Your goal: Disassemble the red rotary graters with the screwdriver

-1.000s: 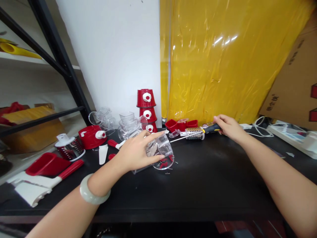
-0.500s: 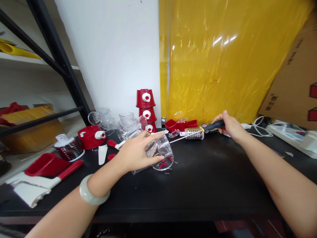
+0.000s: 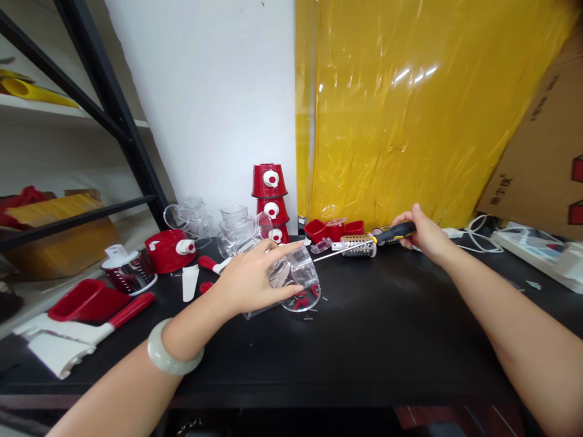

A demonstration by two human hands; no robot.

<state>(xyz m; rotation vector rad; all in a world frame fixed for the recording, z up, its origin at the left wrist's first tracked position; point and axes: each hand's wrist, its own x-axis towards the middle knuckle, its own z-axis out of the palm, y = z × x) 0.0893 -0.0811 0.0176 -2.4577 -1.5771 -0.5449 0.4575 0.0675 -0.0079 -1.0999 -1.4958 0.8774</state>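
Note:
My left hand (image 3: 255, 276) is closed around a clear plastic housing (image 3: 305, 273), thumb along its near side and forefinger over the top. Red pieces show through the housing's round opening. My right hand (image 3: 421, 227) grips the black and yellow handle of a screwdriver (image 3: 394, 232). Its long shaft points left, and the tip meets or nearly meets the right side of the housing; exact contact cannot be made out. Several small metal pins or screws (image 3: 308, 318) lie on the black table just in front of the housing.
Behind stand stacked red bases (image 3: 269, 180) and clear housings (image 3: 234, 227). Grater drums (image 3: 357, 246) and red trays (image 3: 315, 230) lie behind the screwdriver. At left are a red base (image 3: 166, 252), a drum (image 3: 130, 273) and a white part with a red handle (image 3: 132, 309). A power strip (image 3: 537, 252) sits right.
The view has shifted very slightly. Both hands, the screwdriver and the clear housing keep almost the same positions.

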